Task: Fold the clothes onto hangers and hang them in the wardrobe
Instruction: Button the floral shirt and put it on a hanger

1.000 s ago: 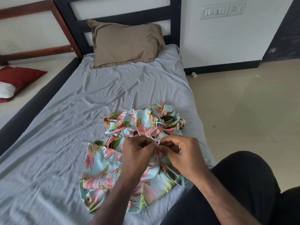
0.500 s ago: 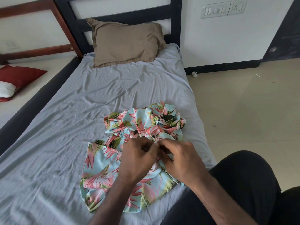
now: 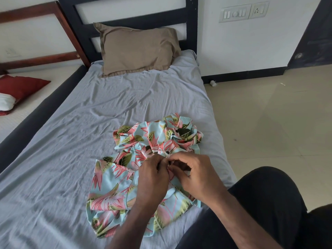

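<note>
Nearest the camera, a dark-trousered knee [image 3: 260, 203] fills the lower right corner; the person seems to sit at the bed's right edge. Two bare forearms reach forward from the bottom of the view.

The left hand [image 3: 152, 178] and right hand [image 3: 195, 175] meet just above the middle of a floral shirt [image 3: 115, 191], fingers curled in toward each other. Each grip is closed on a small fold of the shirt's cloth, pinching it where the two hands touch. What exactly lies between the fingertips, perhaps a button or placket edge, is too small to tell.

The shirt, pale blue with pink and green leaves, lies crumpled on the grey bed sheet [image 3: 71, 141], toward the bed's right side. Its near part is spread flatter; its far part is bunched into a heap.

Judging from this, the task is at an early step: readying the shirt, likely working its front fastening, before it goes on a hanger. No hanger or wardrobe is in view. The next move calls for finishing that fine pinch work, then flattening the shirt and fetching a hanger.

Compared with half a second ago, the hands have barely shifted; the right fingers look a little more opened out over the cloth, and the shirt lies as it did.

Farther off, a brown pillow [image 3: 138, 49] leans at the dark headboard [image 3: 192, 24], and a red cushion [image 3: 23, 85] lies on a neighbouring bed to the left.
</note>
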A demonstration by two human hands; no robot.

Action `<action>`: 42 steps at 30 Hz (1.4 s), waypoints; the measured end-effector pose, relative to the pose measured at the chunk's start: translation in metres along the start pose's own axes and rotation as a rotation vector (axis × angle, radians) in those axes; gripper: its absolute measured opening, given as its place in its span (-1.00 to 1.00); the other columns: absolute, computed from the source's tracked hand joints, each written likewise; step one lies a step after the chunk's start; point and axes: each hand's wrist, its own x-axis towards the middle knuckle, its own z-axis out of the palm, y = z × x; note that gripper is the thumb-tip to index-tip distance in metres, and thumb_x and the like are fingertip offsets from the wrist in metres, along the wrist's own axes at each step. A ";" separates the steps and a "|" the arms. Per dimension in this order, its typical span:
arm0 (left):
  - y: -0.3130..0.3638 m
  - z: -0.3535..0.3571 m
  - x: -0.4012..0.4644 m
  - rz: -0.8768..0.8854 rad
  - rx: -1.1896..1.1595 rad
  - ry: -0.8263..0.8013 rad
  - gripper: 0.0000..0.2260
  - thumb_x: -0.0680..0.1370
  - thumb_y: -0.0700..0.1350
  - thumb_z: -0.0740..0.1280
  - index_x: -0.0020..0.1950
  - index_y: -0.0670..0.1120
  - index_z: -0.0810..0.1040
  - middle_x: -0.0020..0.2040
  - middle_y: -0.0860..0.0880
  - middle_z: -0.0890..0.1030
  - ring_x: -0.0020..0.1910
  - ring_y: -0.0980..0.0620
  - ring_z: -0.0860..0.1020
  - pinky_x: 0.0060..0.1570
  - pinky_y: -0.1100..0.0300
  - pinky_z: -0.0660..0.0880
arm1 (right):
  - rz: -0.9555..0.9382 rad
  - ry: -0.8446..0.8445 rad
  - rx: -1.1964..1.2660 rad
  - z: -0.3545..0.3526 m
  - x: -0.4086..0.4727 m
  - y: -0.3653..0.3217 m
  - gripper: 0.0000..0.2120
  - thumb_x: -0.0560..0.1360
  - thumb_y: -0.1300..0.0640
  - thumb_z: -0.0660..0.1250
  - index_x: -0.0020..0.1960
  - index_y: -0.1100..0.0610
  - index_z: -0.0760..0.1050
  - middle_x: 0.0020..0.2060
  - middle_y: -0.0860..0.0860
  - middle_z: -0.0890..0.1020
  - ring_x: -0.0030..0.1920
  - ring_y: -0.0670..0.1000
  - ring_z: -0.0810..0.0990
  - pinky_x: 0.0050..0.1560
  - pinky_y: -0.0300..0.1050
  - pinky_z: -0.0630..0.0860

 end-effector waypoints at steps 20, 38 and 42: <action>0.015 0.008 -0.007 -0.102 -0.495 -0.203 -0.75 0.66 -0.30 0.25 -0.23 -0.24 0.48 -0.41 -0.03 0.38 -0.43 0.11 0.30 -0.42 0.23 0.29 | 0.359 0.039 0.575 -0.010 0.004 -0.003 -0.88 0.52 0.44 0.32 -0.09 0.26 0.54 -0.27 0.01 0.54 -0.22 -0.07 0.52 -0.13 -0.21 0.49; -0.030 -0.044 0.031 0.293 0.231 -0.286 -0.65 0.33 0.27 0.52 -0.14 0.01 0.67 -0.22 0.14 0.65 -0.18 0.16 0.59 -0.17 0.26 0.49 | 0.383 0.191 0.047 -0.010 0.001 0.017 -0.83 0.55 0.28 0.41 -0.13 0.05 0.67 -0.34 -0.29 0.65 -0.29 -0.22 0.64 -0.27 -0.43 0.44; -0.049 -0.078 0.043 0.255 0.350 -0.269 -0.77 0.28 0.31 0.45 -0.26 0.19 0.62 -0.29 0.20 0.60 -0.24 0.19 0.55 -0.27 0.25 0.40 | 0.365 0.308 -0.045 -0.012 0.002 0.020 -0.84 0.59 0.22 0.36 -0.11 0.02 0.62 -0.22 -0.28 0.69 -0.17 -0.29 0.64 -0.18 -0.40 0.50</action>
